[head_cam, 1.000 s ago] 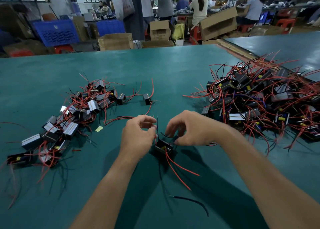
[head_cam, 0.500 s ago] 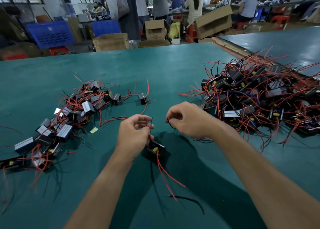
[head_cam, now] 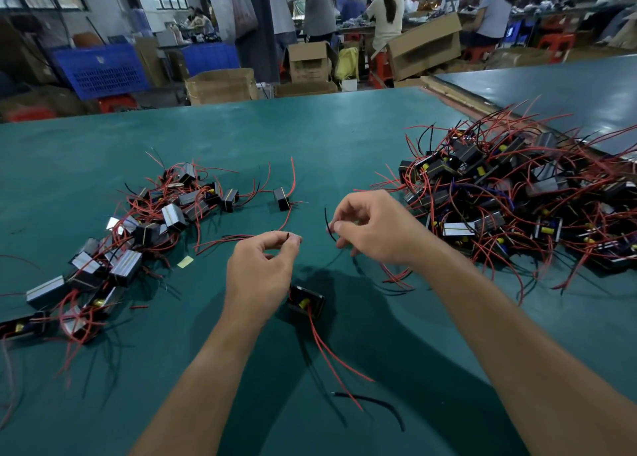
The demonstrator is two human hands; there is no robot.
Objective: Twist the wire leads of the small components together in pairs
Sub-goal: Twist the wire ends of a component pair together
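The left hand [head_cam: 258,273] pinches a wire tip [head_cam: 287,237] above the component [head_cam: 306,302]. The right hand [head_cam: 375,229], held apart from it, pinches a black lead [head_cam: 326,219].

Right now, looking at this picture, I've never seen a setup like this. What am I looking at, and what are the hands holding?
There is no machine here. A person works with bare hands, and the one picture comes from a camera worn on the head, looking down over both forearms. The left hand pinches the tip of a thin black wire lead. The right hand pinches a second black lead. Just below the left hand is a small black box component with a yellow core, and its red leads trail towards the camera. On the green table, a small pile of similar components lies to the left and a bigger tangled pile to the right.
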